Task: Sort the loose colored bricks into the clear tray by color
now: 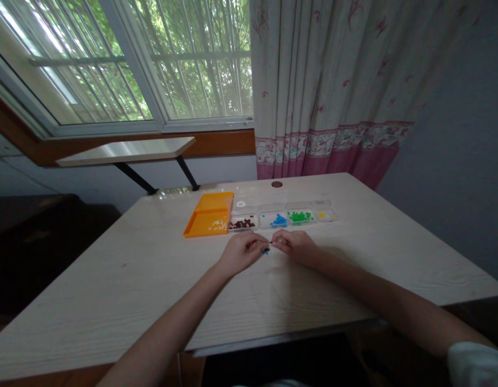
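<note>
Fingertips pinched, my left hand [241, 251] is closed on a tiny cluster of blue and dark pieces [265, 251] just above or on the table; which cannot be told. My right hand [296, 246] faces it a short way off, thumb and forefinger pinching a tiny dark piece [271, 242]. Both hands are in front of clear plastic boxes. The boxes hold small brown pieces [243, 222], blue pieces [278, 220], green pieces [300, 216] and a few yellow pieces [322, 215]. How the held pieces join is too small to make out.
An orange tray [211, 203] with small white pieces [219, 223] stands left of the boxes on the pale wooden table [112, 279]. Behind it a raised shelf [128, 150] rests on black legs. A window and a curtain [313, 97] are at the back.
</note>
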`<state>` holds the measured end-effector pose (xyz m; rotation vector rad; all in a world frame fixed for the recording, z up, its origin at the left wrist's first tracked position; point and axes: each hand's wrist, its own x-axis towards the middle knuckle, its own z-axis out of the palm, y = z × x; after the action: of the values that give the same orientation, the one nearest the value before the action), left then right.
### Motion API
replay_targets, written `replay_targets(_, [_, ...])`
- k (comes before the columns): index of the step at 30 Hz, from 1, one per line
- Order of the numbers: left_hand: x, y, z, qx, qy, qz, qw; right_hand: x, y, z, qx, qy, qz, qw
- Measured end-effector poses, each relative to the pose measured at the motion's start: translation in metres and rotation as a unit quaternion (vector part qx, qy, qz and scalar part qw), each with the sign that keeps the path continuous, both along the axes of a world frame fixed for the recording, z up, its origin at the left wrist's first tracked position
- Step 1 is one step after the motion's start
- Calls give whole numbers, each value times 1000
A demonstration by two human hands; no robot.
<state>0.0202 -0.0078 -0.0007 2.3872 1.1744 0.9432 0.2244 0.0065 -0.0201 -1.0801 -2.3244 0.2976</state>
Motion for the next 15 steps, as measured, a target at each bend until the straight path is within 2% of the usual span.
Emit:
replay_targets(7, [3, -2, -3, 12, 9, -20, 1000, -1, -1, -1, 44, 34, 37, 998])
replay_targets(15, [3, -1, -4, 14, 1, -27, 1000, -1, -1, -3, 39, 31, 52, 997])
